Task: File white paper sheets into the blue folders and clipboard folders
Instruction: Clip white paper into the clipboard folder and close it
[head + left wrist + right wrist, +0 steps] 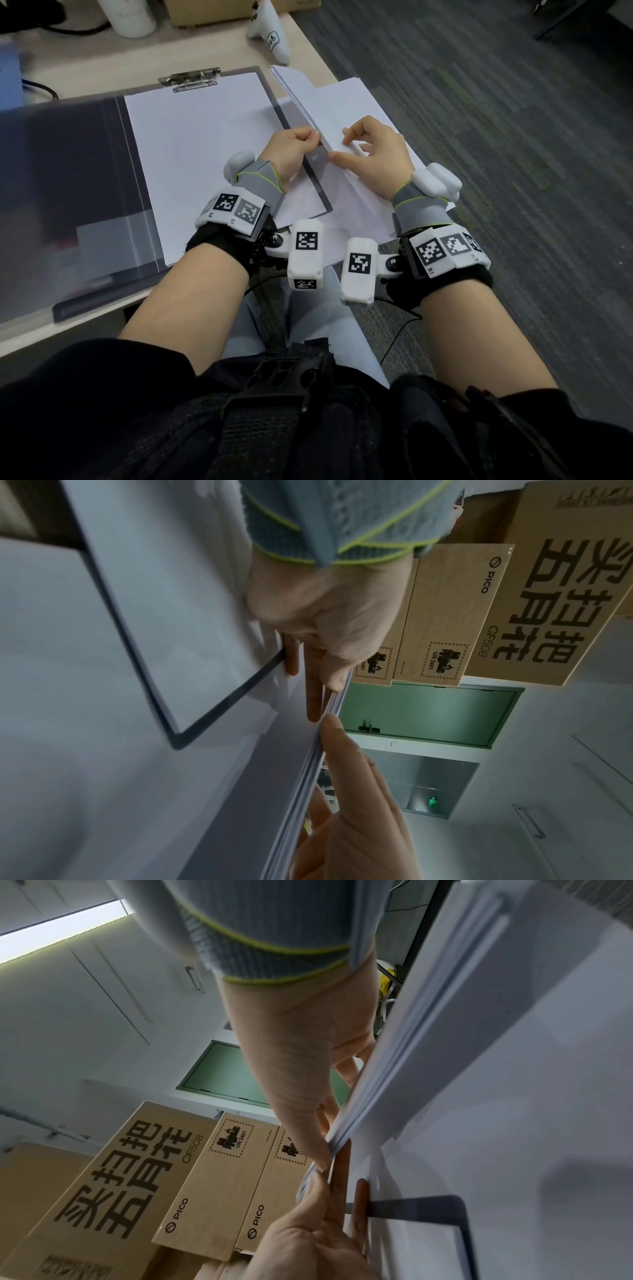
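Both hands are at the near edge of the loose stack of white paper sheets (342,113), which lies at the right end of the pale wooden desk (85,68), partly overlapping the right border of the open dark grey clipboard folder (113,164). The left hand (291,150) has its fingers curled, thumb and forefinger pinching the lifted edge of the upper sheets; the left wrist view shows further fingertips (313,696) laid under that edge. The right hand (376,147) has its fingers bent, with a fingertip and the thumb nipping the same edge from the other side. One white sheet (205,144) already sits under the folder's silver metal clip (191,79). Judgement: the step in hand is separating sheets from the stack for filing. To do it well, the thumbs should fan the edge until the wanted sheets part cleanly, the lower fingers holding the remainder down so nothing is dragged off the desk corner; the sheets should be lifted flat, not creased, then squared against the folder's border before going under the clip. A white handheld controller (270,31) stands at the far edge, well apart
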Action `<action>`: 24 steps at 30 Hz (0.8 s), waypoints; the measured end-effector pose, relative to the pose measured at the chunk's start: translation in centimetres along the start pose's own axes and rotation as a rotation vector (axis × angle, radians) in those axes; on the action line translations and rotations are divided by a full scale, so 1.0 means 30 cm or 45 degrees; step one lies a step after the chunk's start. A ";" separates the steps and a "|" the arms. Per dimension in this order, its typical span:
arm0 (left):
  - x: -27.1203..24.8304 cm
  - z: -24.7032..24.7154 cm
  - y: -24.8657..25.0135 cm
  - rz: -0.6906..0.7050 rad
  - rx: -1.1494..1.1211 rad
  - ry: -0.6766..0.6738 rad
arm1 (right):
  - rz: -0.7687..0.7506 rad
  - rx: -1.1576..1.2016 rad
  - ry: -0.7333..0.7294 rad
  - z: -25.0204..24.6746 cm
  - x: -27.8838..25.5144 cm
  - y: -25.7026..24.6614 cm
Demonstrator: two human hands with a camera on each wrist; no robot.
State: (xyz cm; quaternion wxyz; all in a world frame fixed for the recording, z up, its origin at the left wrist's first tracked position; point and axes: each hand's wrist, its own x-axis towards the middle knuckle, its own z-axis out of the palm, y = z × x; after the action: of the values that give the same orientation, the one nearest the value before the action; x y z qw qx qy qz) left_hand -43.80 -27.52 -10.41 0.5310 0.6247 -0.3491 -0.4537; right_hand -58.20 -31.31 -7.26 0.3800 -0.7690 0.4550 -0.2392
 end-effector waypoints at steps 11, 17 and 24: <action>0.009 0.033 0.006 -0.088 0.084 0.183 | 0.030 -0.017 0.048 -0.029 0.003 -0.011; 0.006 0.028 0.010 -0.079 0.047 0.165 | 0.035 -0.367 0.204 -0.082 0.004 -0.021; 0.002 0.027 0.020 -0.051 -0.009 0.081 | 0.246 -0.657 -0.193 -0.047 -0.038 -0.051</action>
State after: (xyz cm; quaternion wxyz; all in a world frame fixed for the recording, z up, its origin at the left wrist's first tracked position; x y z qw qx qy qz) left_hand -44.51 -27.97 -9.85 0.5350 0.6438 -0.3177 -0.4454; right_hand -58.96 -30.37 -5.21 0.2256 -0.8091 0.5422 -0.0200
